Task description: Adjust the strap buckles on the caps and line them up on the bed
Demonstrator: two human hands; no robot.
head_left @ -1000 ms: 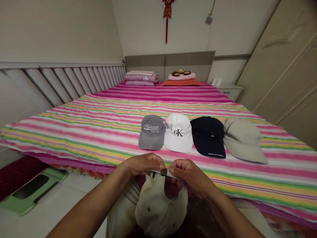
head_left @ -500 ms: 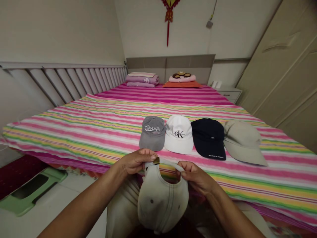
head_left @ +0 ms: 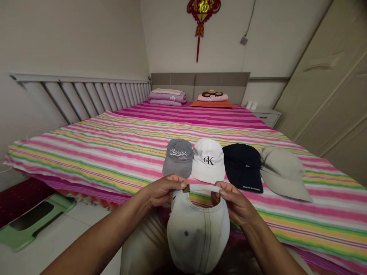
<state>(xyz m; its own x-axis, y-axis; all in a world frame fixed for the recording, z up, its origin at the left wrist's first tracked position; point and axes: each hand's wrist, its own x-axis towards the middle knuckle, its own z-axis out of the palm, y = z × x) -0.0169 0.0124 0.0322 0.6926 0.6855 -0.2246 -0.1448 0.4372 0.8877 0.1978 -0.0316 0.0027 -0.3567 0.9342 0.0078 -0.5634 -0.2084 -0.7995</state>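
Observation:
I hold a white cap (head_left: pixel 197 233) upside-back toward me, its crown hanging down. My left hand (head_left: pixel 164 190) pinches the back strap at its brass buckle (head_left: pixel 186 188). My right hand (head_left: pixel 235 203) grips the other end of the strap (head_left: pixel 205 187), fingers closed on it. On the striped bed (head_left: pixel 114 152) just beyond my hands lies a row of caps: a grey cap (head_left: pixel 178 157), a white cap with a black logo (head_left: pixel 208 160), a navy cap (head_left: pixel 242 167) and a beige cap (head_left: pixel 283 172).
Folded purple bedding (head_left: pixel 168 97) and a pink pillow on an orange one (head_left: pixel 212 99) lie at the headboard. A slatted rail (head_left: pixel 94 95) runs along the bed's left side. A green stool (head_left: pixel 34 219) stands on the floor at left. Wardrobe doors (head_left: pixel 329 88) are at right.
My hands have moved apart along the strap, so the cap's back opening is stretched wider. The cap has been lifted a little, and my view has tilted upward.

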